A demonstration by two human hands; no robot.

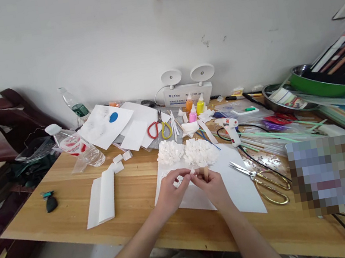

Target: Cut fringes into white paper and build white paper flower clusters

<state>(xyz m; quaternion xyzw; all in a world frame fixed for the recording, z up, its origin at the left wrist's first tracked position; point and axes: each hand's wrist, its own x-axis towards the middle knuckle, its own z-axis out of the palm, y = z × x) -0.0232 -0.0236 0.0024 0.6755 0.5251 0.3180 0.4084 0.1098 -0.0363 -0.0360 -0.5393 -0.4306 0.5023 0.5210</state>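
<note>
My left hand (pixel 173 190) and my right hand (pixel 210 185) meet over a white paper sheet (pixel 236 197), thumbs and fingers pinched together. Between the fingertips shows a small white piece of paper (pixel 192 172), gripped from both sides. A tan strip (pixel 206 173) shows at my right fingers; I cannot tell whether it is held or wrapped round one. Just beyond the hands are two ruffled white clusters (pixel 170 152), the second cluster (pixel 199 151) to the right. Gold-handled scissors (pixel 266 181) lie open beside my right forearm.
Folded white paper (pixel 104 196) and small white squares (pixel 118 166) lie left, near a tilted-looking water bottle (pixel 78 146). Red-and-yellow-handled pliers (pixel 160 129), paint bottles (pixel 200 105) and a white glue gun (pixel 231 130) sit behind. A black cord (pixel 263 164) runs right, past a blurred-out item (pixel 327 176).
</note>
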